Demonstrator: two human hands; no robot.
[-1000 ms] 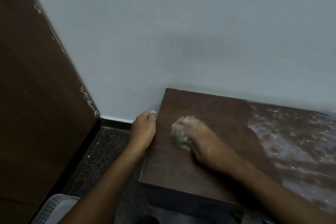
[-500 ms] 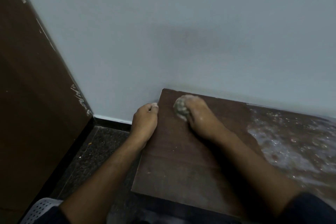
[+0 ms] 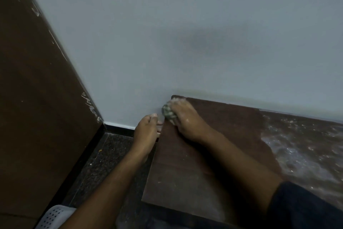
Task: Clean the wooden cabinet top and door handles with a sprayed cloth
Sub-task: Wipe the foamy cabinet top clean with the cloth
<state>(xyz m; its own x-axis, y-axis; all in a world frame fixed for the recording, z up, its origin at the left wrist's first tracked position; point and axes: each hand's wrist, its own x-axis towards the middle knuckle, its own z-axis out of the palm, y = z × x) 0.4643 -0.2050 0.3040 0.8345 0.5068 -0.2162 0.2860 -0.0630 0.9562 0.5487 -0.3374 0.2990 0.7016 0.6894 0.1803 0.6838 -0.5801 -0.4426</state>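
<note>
The dark wooden cabinet top runs along the wall. My right hand is shut on a bunched greenish cloth and presses it onto the top's far left corner, close to the wall. My left hand rests against the cabinet's left edge, its fingers bent over the side and nothing in it. The right part of the top is wet and foamy. No door handles are visible.
A pale grey wall stands directly behind the cabinet. A tall brown door or panel fills the left. Dark speckled floor lies between them. A white perforated basket sits at the bottom left.
My right hand has carried the cloth from the middle of the top toward the far left corner by the wall. My left hand has stayed on the cabinet's left edge.
</note>
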